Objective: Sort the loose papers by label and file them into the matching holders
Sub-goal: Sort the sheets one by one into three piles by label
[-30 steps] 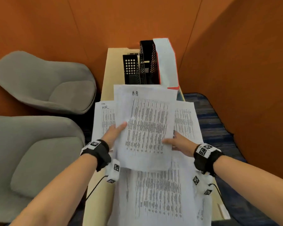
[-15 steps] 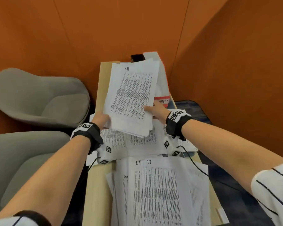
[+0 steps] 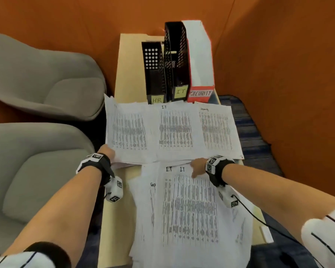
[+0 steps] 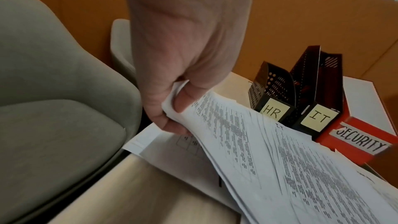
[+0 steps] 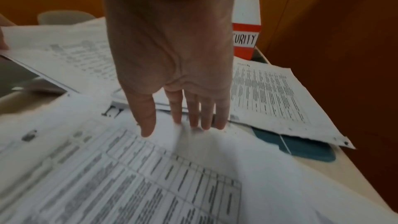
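One paper stack (image 4: 237, 125) in left hand (image 4: 176, 67)

Matt paper sheets (image 3: 174, 132); perforated black holders (image 3: 155, 70).

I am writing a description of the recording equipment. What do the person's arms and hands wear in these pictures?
Both forearms are bare. Each wrist carries a black strap with a white block bearing black-and-white square markers: left wrist band, right wrist band. A white camera unit hangs under each wrist. A thin black cable runs from the right unit. Short white sleeves have dark stripes.
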Demonstrator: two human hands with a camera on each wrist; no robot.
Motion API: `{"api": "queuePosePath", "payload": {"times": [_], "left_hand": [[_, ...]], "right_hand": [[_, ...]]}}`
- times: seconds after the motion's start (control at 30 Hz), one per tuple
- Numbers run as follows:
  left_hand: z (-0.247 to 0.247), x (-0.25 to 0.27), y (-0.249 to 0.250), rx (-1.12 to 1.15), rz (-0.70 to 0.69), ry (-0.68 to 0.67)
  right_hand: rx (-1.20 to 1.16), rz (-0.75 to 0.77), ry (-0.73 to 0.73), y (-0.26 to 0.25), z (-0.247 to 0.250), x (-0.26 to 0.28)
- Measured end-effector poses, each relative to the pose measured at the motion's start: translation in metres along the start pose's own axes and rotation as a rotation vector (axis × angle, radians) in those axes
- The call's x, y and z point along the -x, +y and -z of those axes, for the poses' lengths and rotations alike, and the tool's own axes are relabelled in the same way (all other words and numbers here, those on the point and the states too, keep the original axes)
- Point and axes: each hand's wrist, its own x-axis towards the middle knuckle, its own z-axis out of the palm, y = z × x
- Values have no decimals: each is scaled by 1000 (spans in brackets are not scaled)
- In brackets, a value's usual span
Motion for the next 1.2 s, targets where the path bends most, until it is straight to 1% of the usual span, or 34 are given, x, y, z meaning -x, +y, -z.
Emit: {"api": "queuePosePath", "payload": {"times": [0.07, 0.13, 0.23, 0.3, 0.37, 0.47, 0.57, 0.63, 0.67, 0.7, 0.73, 0.77, 0.8, 0.83, 0.87, 0.9, 0.93, 0.97, 1.0, 1.03, 1.07, 1.1, 1.13, 1.2], "left_hand": [[-9, -9, -6, -9, -21, 6], [-17, -13, -10, 18, -5, -22], [-28, -20, -19, 125, -6, 17], [-33, -26, -26, 182, 25, 59], [-37, -33, -34, 219, 58, 69], [-41, -43, -40, 152, 43, 20], [-38, -39, -36, 92, 31, -7], [-33, -22, -27, 75, 54, 48], [-31, -14, -23, 52, 60, 116], [-30, -4, -17, 3, 35, 195], [-29, 7, -10, -46, -33, 262], [-32, 17, -5, -68, -157, 296], [-38, 29, 1, -44, -309, 268], [-46, 44, 9, 16, -440, 171], [-56, 58, 15, 51, -528, 33], [-67, 75, 23, 54, -561, -140], [-79, 91, 30, 22, -544, -328], [-91, 105, 37, -13, -493, -497], [-104, 112, 40, -31, -399, -625], [-115, 118, 43, -22, -292, -698], [-126, 119, 45, -2, -207, -716], [-136, 118, 44, 21, -153, -709], [-145, 119, 44, 26, -128, -692], [-157, 123, 45, 19, -137, -627]], "right_hand": [[-28, 8, 47, 4, -10, -9], [-14, 7, 125, 6, -16, -12], [-46, -1, 231, 13, -21, -18], [-116, 41, 242, 17, -23, -20], [-142, 72, 232, 21, -25, -22], [-154, 102, 216, 23, -25, -17], [-99, 140, 250, 24, -26, -15], [-42, 145, 277, 23, -25, -16], [-36, 139, 291, 23, -25, -17], [-53, 128, 307, 24, -25, -17], [-77, 118, 325, 25, -24, -16], [-98, 114, 342, 28, -24, -15], [-116, 112, 357, 30, -25, -14], [-125, 107, 366, 33, -26, -14], [-128, 96, 370, 37, -27, -13], [-130, 84, 364, 41, -28, -13], [-137, 71, 354, 44, -28, -11], [-149, 60, 345, 47, -27, -10], [-169, 46, 330, 49, -27, -8], [-198, 34, 318, 51, -25, -7], [-231, 25, 305, 52, -23, -6], [-262, 27, 298, 53, -21, -5], [-288, 30, 291, 55, -20, -4], [-322, 37, 266, 61, -24, -3]]}}
